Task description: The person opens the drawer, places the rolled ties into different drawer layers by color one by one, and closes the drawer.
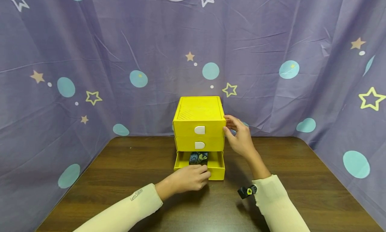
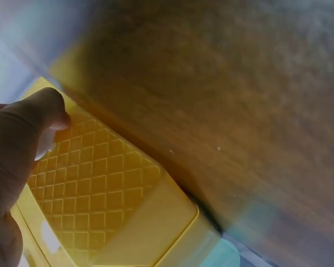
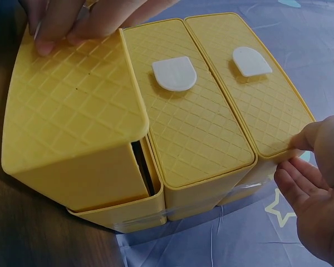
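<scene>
A yellow three-drawer storage box stands on the wooden table, with its bottom drawer pulled out. My left hand is at the front of that drawer, pinching its white handle, which is mostly covered by the fingers. Inside the drawer lies a dark item with a blue and yellow print; its kind cannot be told. My right hand holds the box's upper right front edge, the thumb at the front and the other fingers along the side.
The upper two drawers, each with a white handle, are closed. Behind the box hangs a purple curtain with stars and dots. A small black device sits by the right cuff. The brown table extends to both sides.
</scene>
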Demonstrator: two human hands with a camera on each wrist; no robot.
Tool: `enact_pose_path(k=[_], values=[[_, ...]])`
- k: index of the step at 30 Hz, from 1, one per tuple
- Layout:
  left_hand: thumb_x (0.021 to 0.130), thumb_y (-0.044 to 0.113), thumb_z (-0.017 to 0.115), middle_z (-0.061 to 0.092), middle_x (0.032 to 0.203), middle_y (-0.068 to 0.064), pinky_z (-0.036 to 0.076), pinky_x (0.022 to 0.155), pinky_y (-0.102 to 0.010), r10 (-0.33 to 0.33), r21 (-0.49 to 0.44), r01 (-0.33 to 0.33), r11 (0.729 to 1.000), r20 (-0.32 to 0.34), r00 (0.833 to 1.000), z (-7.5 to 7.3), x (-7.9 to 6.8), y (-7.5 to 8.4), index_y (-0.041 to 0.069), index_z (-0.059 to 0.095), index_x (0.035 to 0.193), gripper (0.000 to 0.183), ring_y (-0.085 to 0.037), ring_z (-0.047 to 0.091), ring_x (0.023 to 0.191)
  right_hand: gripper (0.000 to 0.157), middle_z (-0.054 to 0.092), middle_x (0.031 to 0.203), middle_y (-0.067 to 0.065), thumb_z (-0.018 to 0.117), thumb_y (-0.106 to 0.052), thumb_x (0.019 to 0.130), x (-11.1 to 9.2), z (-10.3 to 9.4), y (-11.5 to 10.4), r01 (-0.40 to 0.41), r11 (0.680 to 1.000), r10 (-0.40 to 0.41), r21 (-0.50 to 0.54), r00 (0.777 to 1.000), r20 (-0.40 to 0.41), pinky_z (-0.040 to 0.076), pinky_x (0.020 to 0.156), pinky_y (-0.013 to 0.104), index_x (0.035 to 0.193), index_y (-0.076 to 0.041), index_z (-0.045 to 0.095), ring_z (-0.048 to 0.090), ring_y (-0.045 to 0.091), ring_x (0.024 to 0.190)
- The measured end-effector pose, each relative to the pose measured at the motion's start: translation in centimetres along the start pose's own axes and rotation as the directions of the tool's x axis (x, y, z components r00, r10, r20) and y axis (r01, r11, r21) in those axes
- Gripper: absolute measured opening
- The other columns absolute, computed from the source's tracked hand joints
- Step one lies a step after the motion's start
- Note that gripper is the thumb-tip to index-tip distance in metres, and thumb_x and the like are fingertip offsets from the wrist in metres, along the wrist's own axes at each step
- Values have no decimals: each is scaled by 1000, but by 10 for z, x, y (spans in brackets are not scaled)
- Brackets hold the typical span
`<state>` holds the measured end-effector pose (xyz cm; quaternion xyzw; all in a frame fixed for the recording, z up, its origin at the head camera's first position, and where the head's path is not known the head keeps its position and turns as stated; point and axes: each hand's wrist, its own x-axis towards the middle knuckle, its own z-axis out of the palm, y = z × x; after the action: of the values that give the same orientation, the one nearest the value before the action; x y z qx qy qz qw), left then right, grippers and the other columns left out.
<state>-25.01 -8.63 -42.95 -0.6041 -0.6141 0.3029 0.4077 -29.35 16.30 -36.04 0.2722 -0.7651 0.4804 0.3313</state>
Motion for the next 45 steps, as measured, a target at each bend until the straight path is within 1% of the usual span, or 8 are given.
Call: enact_pose_path(k=[2, 9, 13, 17, 26, 33, 38, 45], values=[[109, 0, 25, 56, 99, 3, 50, 81, -22, -1, -2, 1, 1000, 6, 1000, 1, 0, -1, 22, 74, 96, 56, -16, 52, 92, 38, 67, 116, 19, 66, 3, 97, 0, 0, 5, -3, 1000, 3, -2, 1000, 0, 60, 93, 46, 134, 0, 62, 69, 32, 103], [109, -1, 24, 56, 99, 2, 50, 80, -23, -7, -10, 7, 1000, 13, 1000, 7, 1, -2, 22, 74, 94, 57, -17, 52, 92, 39, 66, 114, 26, 67, 9, 94, 0, 2, 5, 22, 1000, -21, 22, 999, -27, 59, 91, 55, 133, 7, 60, 69, 40, 101], [108, -1, 24, 55, 98, 3, 49, 79, -23, -8, -3, 8, 1000, 26, 1000, 10, 0, -4, 22, 74, 94, 57, -16, 51, 91, 39, 66, 115, 24, 67, 7, 95, 0, 1, 4, 10, 1000, -10, 12, 1000, -15, 60, 92, 51, 134, 5, 61, 69, 37, 101], [107, 1, 30, 54, 96, 3, 48, 78, -23, -5, 2, 5, 1000, 33, 999, 12, 1, -5, 23, 73, 92, 51, -16, 50, 90, 39, 67, 115, 20, 68, 5, 95, 0, 0, 4, -3, 1000, 3, 1, 1000, -5, 60, 93, 46, 134, 1, 62, 69, 32, 102], [105, 10, 48, 54, 97, 3, 47, 76, -22, -2, 8, 2, 1000, 49, 999, 17, 1, -8, 23, 73, 93, 30, -17, 50, 90, 40, 66, 115, 26, 67, 8, 95, 0, 2, 4, 13, 1000, -13, 21, 1000, -19, 59, 92, 54, 134, 7, 60, 68, 40, 101], [102, 15, 61, 55, 101, 2, 47, 79, -22, -11, 7, 11, 1000, 96, 995, 21, 1, -11, 24, 75, 100, 16, -18, 50, 93, 38, 67, 115, 19, 67, 3, 96, 0, 0, 4, -6, 1000, 6, 0, 1000, -2, 60, 94, 45, 134, 0, 62, 69, 31, 103], [102, 16, 62, 56, 103, 2, 47, 80, -22, -13, 5, 13, 1000, 112, 994, 23, 1, -13, 24, 75, 102, 16, -18, 50, 94, 37, 68, 115, 19, 66, 3, 97, 0, 0, 5, 4, 1000, -4, 0, 1000, -1, 60, 94, 45, 134, 1, 62, 69, 31, 102], [103, 17, 58, 56, 103, 3, 48, 80, -22, -14, 8, 13, 1000, 98, 995, 27, 2, -14, 24, 75, 101, 19, -18, 51, 94, 37, 67, 114, 19, 66, 4, 97, 0, 0, 5, 7, 1000, -7, -12, 1000, 0, 60, 93, 45, 134, 2, 62, 69, 31, 102]])
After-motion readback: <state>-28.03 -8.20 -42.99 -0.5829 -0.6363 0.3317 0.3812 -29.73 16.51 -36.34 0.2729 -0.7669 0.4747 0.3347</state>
